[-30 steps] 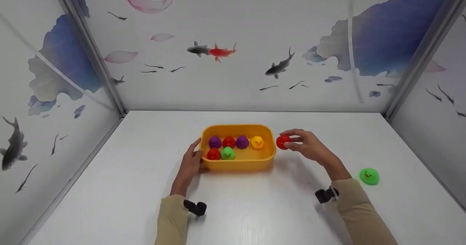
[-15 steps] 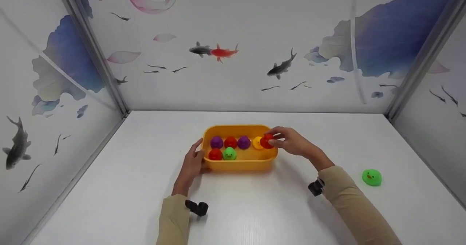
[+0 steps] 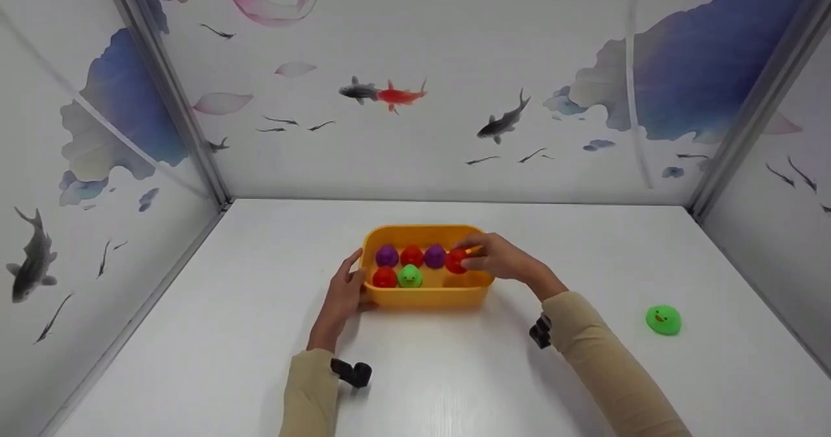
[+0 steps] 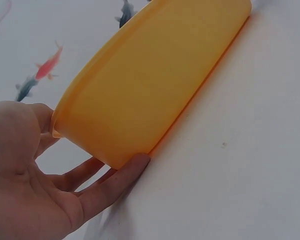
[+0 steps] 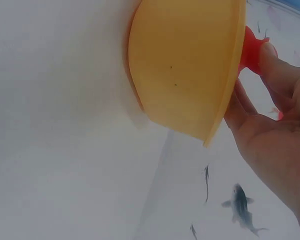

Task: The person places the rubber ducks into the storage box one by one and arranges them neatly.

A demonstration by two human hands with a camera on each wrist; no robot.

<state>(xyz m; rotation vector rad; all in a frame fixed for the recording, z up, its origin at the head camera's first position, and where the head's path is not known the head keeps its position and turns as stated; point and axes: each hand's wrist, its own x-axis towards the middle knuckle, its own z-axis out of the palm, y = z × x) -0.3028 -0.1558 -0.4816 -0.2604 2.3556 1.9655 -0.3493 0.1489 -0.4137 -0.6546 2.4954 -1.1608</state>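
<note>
A yellow plastic tub (image 3: 425,299) stands mid-table in the head view. My left hand (image 3: 339,297) holds its left end; in the left wrist view, that hand (image 4: 45,180) has digits at the rim and fingertips against the tub's (image 4: 150,75) bottom corner. Between thumb and fingers, my right hand (image 3: 503,256) pinches a red rubber duck (image 3: 456,261) inside the tub's right part. The right wrist view shows the thumb on the red duck (image 5: 252,51), partly behind the tub wall (image 5: 185,65). The yellow duck is almost wholly hidden by the right hand and red duck.
Inside the tub sit two purple ducks (image 3: 387,256), two more red ducks (image 3: 384,277) and a green duck (image 3: 409,276). Another green duck (image 3: 663,320) lies on the white table (image 3: 454,372) at right. Printed walls (image 3: 415,164) enclose the back and sides.
My right hand has carried the red duck leftward, from outside the tub's right end over the rim and down into it, past the yellow duck. The left hand has stayed at the tub's left end.
</note>
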